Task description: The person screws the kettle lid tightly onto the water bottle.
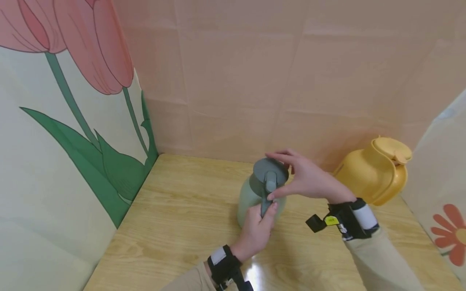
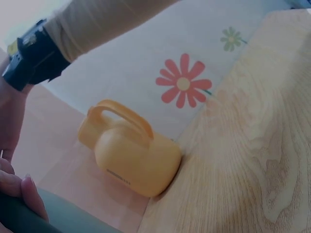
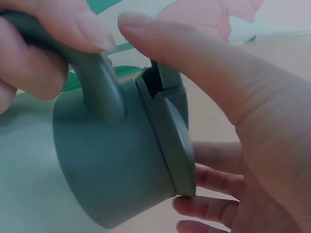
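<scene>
A pale green thermos jug (image 1: 244,199) with a darker grey-green lid (image 1: 261,168) stands on the wooden table in the head view. My left hand (image 1: 256,231) grips its handle (image 3: 99,85), with the thumb lying along the top. Around the lid spreads my right hand (image 1: 309,178), thumb and fingers wide apart. In the right wrist view its fingertips (image 3: 183,205) are right at the lid's edge, while the thumb reaches over the lid's lever (image 3: 168,76) towards the handle. The left wrist view shows only part of the jug at the bottom left.
A yellow jug (image 1: 354,171) with a handle stands at the back right of the wooden table (image 1: 174,206), near the corner. Cloth backdrops enclose the table: tulips (image 1: 109,48) on the left, plain pink (image 1: 233,81) behind, a red flower (image 1: 451,234) on the right.
</scene>
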Action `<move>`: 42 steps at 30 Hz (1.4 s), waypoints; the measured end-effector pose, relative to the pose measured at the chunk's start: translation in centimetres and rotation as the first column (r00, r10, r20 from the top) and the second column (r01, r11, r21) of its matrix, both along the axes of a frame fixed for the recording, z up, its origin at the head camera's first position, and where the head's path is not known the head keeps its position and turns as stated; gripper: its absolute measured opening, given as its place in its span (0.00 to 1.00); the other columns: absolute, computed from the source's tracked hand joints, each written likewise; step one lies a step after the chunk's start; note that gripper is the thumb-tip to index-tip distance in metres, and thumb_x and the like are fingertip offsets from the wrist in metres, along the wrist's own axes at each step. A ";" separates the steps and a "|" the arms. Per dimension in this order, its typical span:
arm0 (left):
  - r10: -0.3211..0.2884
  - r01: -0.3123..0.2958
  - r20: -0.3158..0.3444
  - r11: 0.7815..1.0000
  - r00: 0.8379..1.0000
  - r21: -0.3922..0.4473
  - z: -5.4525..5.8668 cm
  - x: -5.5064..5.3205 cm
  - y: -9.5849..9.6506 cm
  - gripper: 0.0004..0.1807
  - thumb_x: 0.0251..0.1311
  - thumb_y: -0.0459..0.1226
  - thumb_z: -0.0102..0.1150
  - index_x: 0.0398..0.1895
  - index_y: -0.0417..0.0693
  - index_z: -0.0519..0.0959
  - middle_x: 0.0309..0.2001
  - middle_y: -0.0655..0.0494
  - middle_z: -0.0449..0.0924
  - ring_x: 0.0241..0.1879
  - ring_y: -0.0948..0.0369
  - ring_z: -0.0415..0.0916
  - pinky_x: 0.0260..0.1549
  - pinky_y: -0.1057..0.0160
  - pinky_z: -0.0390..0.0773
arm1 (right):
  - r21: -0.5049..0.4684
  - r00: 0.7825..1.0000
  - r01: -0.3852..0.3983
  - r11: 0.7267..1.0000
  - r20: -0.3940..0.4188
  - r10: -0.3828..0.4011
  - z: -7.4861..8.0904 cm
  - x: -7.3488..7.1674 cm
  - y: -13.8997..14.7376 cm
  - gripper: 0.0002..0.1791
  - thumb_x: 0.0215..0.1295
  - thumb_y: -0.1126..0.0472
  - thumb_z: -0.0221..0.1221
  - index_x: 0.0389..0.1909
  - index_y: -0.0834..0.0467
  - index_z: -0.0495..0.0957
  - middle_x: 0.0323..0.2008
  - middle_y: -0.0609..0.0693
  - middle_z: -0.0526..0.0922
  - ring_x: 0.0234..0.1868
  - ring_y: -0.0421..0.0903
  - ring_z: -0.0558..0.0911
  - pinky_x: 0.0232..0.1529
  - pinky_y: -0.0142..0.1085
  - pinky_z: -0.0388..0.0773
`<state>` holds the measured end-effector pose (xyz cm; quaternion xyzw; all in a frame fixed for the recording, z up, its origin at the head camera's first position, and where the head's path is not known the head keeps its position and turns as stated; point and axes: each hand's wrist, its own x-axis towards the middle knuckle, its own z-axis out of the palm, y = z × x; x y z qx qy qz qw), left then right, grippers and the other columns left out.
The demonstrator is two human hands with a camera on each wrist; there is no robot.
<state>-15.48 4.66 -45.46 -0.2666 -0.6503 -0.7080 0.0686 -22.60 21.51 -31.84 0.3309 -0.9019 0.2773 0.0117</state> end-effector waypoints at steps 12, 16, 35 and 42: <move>-0.005 0.005 -0.014 1.000 1.000 0.013 0.1 -0.1 0.2 0.25 0.81 0.39 0.46 0.17 0.48 0.64 0.11 0.63 0.61 0.09 0.71 0.59 0.09 0.70 0.61 | -0.004 0.999 0.037 0.999 0.035 -0.037 0.0 -0.3 -0.5 0.59 0.36 0.34 0.81 0.69 0.58 0.71 0.58 0.50 0.70 0.48 0.50 0.76 0.44 0.44 0.80; 0.002 -0.002 -0.011 1.000 1.000 0.011 0.1 0.0 0.2 0.25 0.80 0.39 0.47 0.17 0.47 0.64 0.11 0.62 0.62 0.09 0.71 0.60 0.09 0.70 0.62 | -0.007 0.997 0.053 0.999 0.053 -0.052 -0.1 -0.1 -0.6 0.59 0.36 0.34 0.81 0.69 0.57 0.71 0.57 0.50 0.69 0.46 0.50 0.75 0.41 0.43 0.80; -0.013 0.013 -0.002 1.000 1.000 -0.012 0.1 0.2 -1.4 0.09 0.77 0.40 0.54 0.42 0.42 0.75 0.26 0.56 0.77 0.23 0.67 0.74 0.22 0.67 0.77 | -0.028 0.981 0.193 0.981 -0.010 -0.193 -1.0 2.3 -0.3 0.56 0.43 0.32 0.78 0.68 0.56 0.66 0.54 0.52 0.71 0.48 0.52 0.72 0.39 0.45 0.77; 0.251 -0.251 -0.018 0.968 0.968 -0.014 0.0 -1.7 -5.2 0.11 0.71 0.39 0.63 0.47 0.42 0.77 0.42 0.55 0.81 0.41 0.57 0.79 0.40 0.57 0.81 | -0.015 0.947 0.310 0.951 0.089 -0.308 -0.1 4.9 0.6 0.31 0.57 0.36 0.72 0.46 0.55 0.73 0.38 0.50 0.78 0.39 0.48 0.77 0.35 0.40 0.76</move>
